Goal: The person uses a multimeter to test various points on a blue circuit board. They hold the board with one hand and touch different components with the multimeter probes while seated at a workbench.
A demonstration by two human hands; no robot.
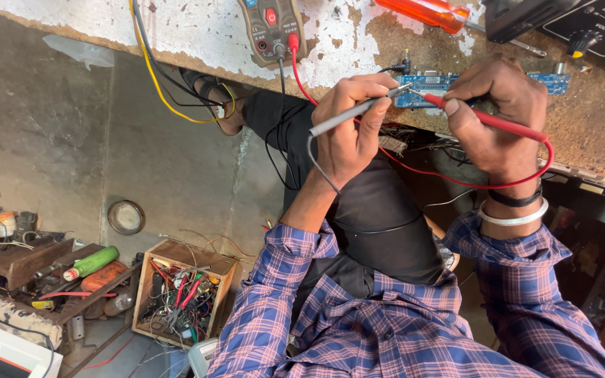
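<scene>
Both probe tips converge on the small blue circuit board (428, 89) at the counter (596, 133) edge: left hand (348, 129) pinches the slim grey probe (358, 110), right hand (502, 115) clasps the red probe (491, 120).

Below my bench I see a wooden box (185, 297) stuffed with wires, a green can (92, 263) on a cluttered rack, and an orange-handled screwdriver (425, 12) above.

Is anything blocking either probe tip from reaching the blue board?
Nothing visible. The left hand holds the grey probe and the right hand the red probe; both tips meet at the blue circuit board, unobstructed.
</scene>
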